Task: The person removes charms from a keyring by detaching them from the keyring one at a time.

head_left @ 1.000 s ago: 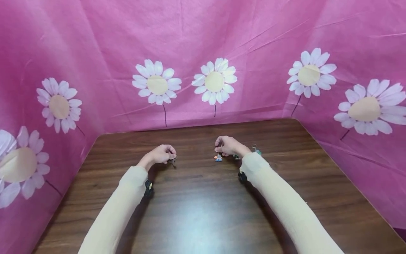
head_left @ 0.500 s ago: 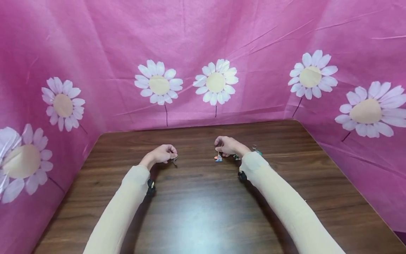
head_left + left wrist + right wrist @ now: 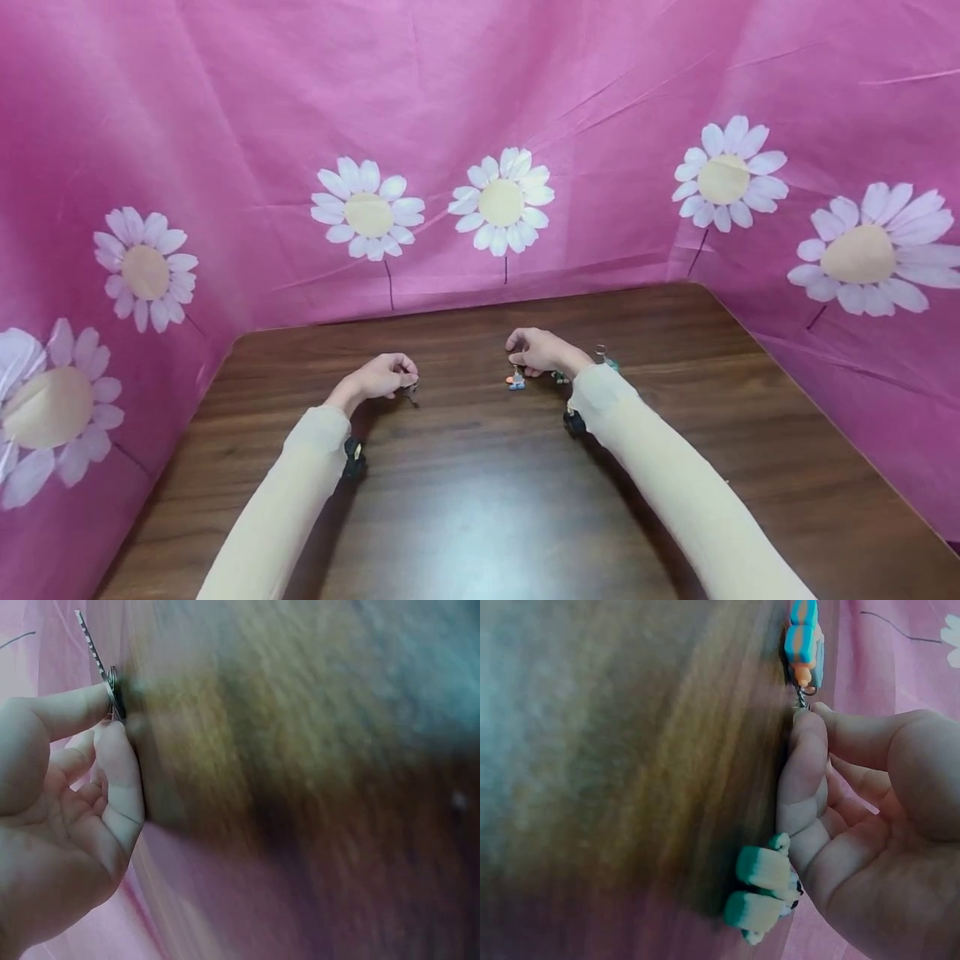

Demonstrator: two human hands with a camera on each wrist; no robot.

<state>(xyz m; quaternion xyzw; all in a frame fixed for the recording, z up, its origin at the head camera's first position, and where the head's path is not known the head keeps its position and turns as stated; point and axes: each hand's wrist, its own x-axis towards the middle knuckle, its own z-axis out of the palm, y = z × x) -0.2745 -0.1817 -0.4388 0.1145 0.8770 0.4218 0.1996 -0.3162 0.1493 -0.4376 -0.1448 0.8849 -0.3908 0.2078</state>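
At the left of the table, my left hand [image 3: 382,376] pinches a small metal key [image 3: 91,646] between thumb and index finger. A thin ring shows at the fingertips in the left wrist view. Further right, my right hand [image 3: 538,350] pinches the short metal chain [image 3: 802,699] of a keychain. Its orange and blue figure [image 3: 516,382] lies on the wood just in front of the fingers. Beside the right palm is a green and cream figure charm [image 3: 763,881], partly hidden by the hand in the head view.
Another green keychain with a metal ring [image 3: 602,353] lies behind the right wrist. Brown wood-grain table [image 3: 465,467] spreads between and in front of the arms. Pink cloth [image 3: 435,100] with printed daisies hangs round the back and sides.
The head view has shifted slightly, so everything sits a little lower in it. Both hands keep their grips and nearly the same places on the table.
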